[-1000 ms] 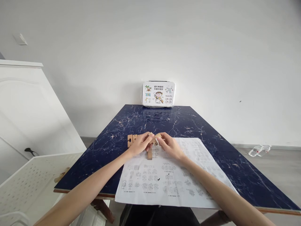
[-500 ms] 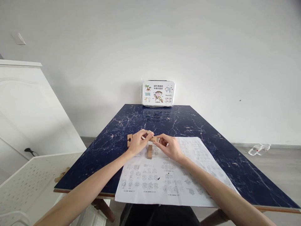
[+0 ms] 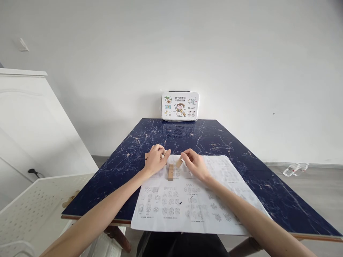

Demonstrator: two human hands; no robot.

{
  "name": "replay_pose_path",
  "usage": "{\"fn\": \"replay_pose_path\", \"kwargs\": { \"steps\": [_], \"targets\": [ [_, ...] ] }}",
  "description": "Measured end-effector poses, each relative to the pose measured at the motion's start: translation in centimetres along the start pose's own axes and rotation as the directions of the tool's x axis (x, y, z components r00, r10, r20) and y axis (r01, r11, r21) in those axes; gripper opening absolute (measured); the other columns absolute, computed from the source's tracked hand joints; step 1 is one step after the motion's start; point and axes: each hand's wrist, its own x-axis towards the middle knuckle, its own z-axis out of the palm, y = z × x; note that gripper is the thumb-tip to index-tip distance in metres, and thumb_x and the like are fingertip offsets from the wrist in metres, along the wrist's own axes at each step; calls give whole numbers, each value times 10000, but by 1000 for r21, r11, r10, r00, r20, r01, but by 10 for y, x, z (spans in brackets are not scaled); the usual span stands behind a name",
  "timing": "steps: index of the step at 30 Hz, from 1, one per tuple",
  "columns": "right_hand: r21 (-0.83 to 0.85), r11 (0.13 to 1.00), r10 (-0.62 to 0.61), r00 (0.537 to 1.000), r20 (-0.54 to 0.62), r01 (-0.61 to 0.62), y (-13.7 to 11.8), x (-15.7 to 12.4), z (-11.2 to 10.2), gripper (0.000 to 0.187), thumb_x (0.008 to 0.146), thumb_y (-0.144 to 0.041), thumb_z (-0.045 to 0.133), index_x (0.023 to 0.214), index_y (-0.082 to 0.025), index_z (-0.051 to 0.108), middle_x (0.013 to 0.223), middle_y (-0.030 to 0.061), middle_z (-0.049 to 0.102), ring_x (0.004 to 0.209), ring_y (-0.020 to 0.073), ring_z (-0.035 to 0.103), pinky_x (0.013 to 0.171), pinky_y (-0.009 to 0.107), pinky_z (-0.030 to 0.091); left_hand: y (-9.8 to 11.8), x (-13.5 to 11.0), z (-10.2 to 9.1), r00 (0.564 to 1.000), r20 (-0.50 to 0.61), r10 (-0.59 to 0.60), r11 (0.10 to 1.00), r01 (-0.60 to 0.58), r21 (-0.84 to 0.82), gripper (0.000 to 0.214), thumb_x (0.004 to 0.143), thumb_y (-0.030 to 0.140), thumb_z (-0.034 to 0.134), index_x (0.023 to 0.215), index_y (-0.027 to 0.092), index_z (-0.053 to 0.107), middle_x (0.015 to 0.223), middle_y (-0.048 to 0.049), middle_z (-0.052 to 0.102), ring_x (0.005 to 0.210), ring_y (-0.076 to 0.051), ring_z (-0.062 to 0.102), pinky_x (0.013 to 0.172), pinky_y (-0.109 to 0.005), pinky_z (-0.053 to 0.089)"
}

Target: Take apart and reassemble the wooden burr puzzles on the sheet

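Observation:
My right hand pinches a small wooden block between thumb and fingers, tilted just above the printed sheet. My left hand is bent over the sheet's far left corner, its fingers curled. A light bit shows between its thumb and fingers, but I cannot make out what it is. Partly hidden behind this hand is a notched wooden piece on the table. Between the hands, a narrow wooden block lies on the printed sheet, which shows rows of small line drawings.
The dark blue marbled table has a white cartoon-printed case at its far edge, against the wall. To the left are a white perforated surface and a white cabinet. Clear plastic bottles lie on the floor at right.
My hands have come apart. The left has shifted left toward the notched piece. The right keeps a wooden block, now tilted more steeply. The block on the sheet stays put.

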Motion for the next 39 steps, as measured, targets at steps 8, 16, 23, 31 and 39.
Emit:
{"fn": "replay_pose_path", "kwargs": {
  "steps": [8,16,23,31,39],
  "targets": [
    [-178,983,-14,992,126,36,13,1,9,285,963,-451,537,852,-209,636,767,26,636,660,169,557,644,311,444,-17,-4,11,990,115,77,973,-100,210,358,1038,475,487,911,200,680,1132,-106,629,1125,-300,511,977,-470,452],
    [-193,928,-261,925,276,319,10,-4,6,553,808,-509,818,1265,-289,598,1230,101,522,1160,282,548,988,468,521,-22,-6,14,998,63,20,943,-40,329,224,1042,319,458,1041,205,650,1180,-101,687,1101,-296,588,942,-451,450],
    [-206,890,-298,861,412,406,10,-6,6,458,819,-425,832,1193,-255,632,1084,70,524,909,213,560,783,371,549,-21,-5,13,997,71,-26,944,1,329,133,990,267,510,1024,205,623,986,-79,721,931,-276,655,890,-442,472],
    [-235,904,-266,901,343,357,25,-2,10,214,950,-262,662,1160,-256,621,1134,75,566,888,194,616,780,355,558,-18,-4,11,996,62,71,968,-83,235,107,987,244,498,1039,205,583,1060,-95,696,977,-268,651,864,-427,517],
    [-211,893,-336,900,278,398,16,-3,9,120,924,-272,652,1023,-224,602,1025,68,621,848,189,611,730,325,519,0,-5,0,919,111,378,926,-378,-20,269,935,62,402,774,200,568,774,-10,653,654,-133,576,632,-264,446]
  ]
}}
